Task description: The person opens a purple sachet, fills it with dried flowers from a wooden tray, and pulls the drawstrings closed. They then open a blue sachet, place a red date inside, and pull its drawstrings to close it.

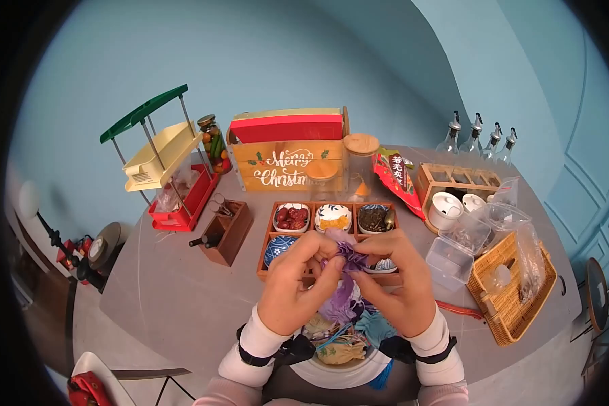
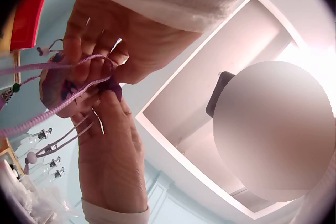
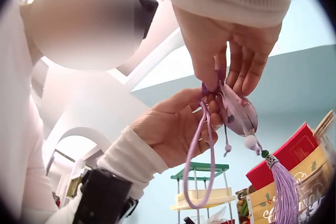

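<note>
A purple drawstring sachet (image 1: pixel 350 256) is held up between both hands, over the table. My left hand (image 1: pixel 285 283) pinches its gathered neck from the left. On the other side my right hand (image 1: pixel 404 281) pinches the same dark purple cloth between thumb and fingers. In the right wrist view the plump, patterned pouch body (image 3: pixel 239 115) shows beside the fingers, with a lilac tassel (image 3: pixel 286 192) and a looped cord (image 3: pixel 190 174) hanging down. Below the hands, a white bowl (image 1: pixel 311 379) contains several sachets, among them a beige pouch (image 1: pixel 340 352) and a teal one (image 1: pixel 375 328).
Just beyond the hands stands a wooden compartment tray (image 1: pixel 311 211) with small bowls of dried foods. A wicker basket (image 1: pixel 506 331) and clear plastic boxes (image 1: pixel 448 265) are at right. A wooden caddy (image 1: pixel 229 233) and toy-like stall (image 1: pixel 159 159) stand left, a Christmas crate (image 1: pixel 271 177) behind.
</note>
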Tool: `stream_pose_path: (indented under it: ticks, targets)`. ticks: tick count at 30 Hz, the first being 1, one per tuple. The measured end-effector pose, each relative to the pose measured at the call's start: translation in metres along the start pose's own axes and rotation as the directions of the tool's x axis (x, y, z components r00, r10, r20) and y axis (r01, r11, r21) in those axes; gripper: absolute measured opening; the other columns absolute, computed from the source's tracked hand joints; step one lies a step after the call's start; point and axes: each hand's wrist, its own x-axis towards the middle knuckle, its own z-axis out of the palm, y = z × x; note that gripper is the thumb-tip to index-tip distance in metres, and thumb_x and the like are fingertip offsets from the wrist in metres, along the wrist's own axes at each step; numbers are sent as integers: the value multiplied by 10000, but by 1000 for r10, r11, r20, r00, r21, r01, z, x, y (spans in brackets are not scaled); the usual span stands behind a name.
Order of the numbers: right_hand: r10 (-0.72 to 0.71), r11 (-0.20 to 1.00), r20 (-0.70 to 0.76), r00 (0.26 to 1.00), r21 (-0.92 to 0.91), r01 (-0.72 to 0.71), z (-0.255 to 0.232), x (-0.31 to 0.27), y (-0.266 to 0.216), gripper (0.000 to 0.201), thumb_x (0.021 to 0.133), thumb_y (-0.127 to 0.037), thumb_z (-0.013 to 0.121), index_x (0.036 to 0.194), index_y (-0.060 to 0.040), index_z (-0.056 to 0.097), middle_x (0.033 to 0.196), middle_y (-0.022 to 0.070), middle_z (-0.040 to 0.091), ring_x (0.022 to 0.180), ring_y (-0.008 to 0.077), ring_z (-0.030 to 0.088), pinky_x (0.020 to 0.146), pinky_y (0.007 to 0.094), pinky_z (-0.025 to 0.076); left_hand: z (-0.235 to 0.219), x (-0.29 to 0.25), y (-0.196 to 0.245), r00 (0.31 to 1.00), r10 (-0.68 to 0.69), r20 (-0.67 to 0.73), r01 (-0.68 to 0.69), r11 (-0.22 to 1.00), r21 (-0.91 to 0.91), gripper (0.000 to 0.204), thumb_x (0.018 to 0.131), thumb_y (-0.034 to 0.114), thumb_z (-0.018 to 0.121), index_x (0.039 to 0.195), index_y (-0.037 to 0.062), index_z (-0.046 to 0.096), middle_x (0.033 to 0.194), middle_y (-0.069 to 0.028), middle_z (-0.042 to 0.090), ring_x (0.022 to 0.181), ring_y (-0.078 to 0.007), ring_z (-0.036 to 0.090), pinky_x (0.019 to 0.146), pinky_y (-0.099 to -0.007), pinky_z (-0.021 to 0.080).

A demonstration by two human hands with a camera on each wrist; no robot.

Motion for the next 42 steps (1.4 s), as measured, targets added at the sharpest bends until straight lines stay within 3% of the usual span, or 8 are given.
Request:
stream_pose_path:
  ticks: [5, 11, 13, 19, 24, 27, 37, 42]
  targets:
    - [76, 982, 0, 997, 171, -75, -1, -1, 9, 299, 762, 15, 697, 1034, -5, 575, 925, 113, 583, 809, 207, 606, 713, 288, 492, -1, 4, 4, 958, 284, 31, -282, 920, 271, 127, 783, -28, 640, 871, -1, 553, 771, -79, 543, 623, -168, 535, 564, -269, 439]
    - [90, 989, -25, 996, 117, -86, -2, -3, 11, 262, 750, 33, 677, 991, 1, 578, 865, 106, 593, 789, 207, 618, 693, 296, 500, 6, 5, 3, 930, 367, 36, -357, 871, 339, 155, 737, -45, 648, 853, -1, 555, 762, -99, 545, 634, -244, 543, 572, -312, 454]
    - [-62, 992, -55, 997, -112, 55, -3, -2, 8, 242, 725, 55, 661, 945, 3, 576, 827, 108, 594, 737, 209, 622, 666, 303, 502, 8, 5, 4, 934, 356, 37, -347, 874, 339, 150, 738, -45, 645, 849, 1, 556, 760, -97, 546, 637, -244, 545, 573, -313, 454]
    - [-29, 982, -153, 988, -187, -1, -15, 2, 16, 184, 716, 55, 640, 875, 5, 563, 737, 104, 582, 660, 205, 612, 625, 296, 490, 13, -4, 9, 951, 290, 106, -308, 915, 261, 103, 753, -28, 626, 829, -3, 561, 771, -96, 568, 680, -222, 555, 631, -294, 455]
    - [3, 987, -161, 987, -156, -29, -24, 4, 14, 159, 740, 48, 635, 880, 8, 571, 713, 98, 585, 655, 190, 610, 616, 284, 483, 12, -2, 1, 964, 238, 117, -258, 944, 207, 66, 788, -14, 606, 827, 3, 556, 777, -68, 565, 697, -158, 549, 651, -268, 452]
    - [19, 993, -154, 988, -114, -37, -20, 4, 9, 141, 756, 48, 634, 878, 10, 575, 721, 99, 593, 650, 186, 607, 617, 283, 484, 9, -4, -1, 992, 126, -20, -123, 985, 121, 79, 798, -18, 625, 838, 5, 560, 717, -30, 541, 621, -90, 522, 567, -224, 435]
    - [12, 993, -59, 998, -117, -19, -11, 0, 10, 178, 756, 57, 633, 906, 3, 554, 754, 108, 564, 673, 230, 602, 622, 313, 482, 13, 2, -4, 1000, 21, -6, -19, 983, 183, 177, 797, -3, 666, 906, 23, 529, 671, 2, 542, 561, -38, 484, 508, -192, 384]
    - [-10, 988, -14, 1000, -154, 8, -13, 1, 16, 190, 760, 61, 630, 924, -3, 555, 758, 115, 557, 685, 251, 593, 642, 332, 475, 6, 4, -13, 996, 5, -86, 8, 989, 149, 138, 821, -6, 640, 861, 37, 515, 599, 20, 530, 517, -15, 462, 484, -186, 359]
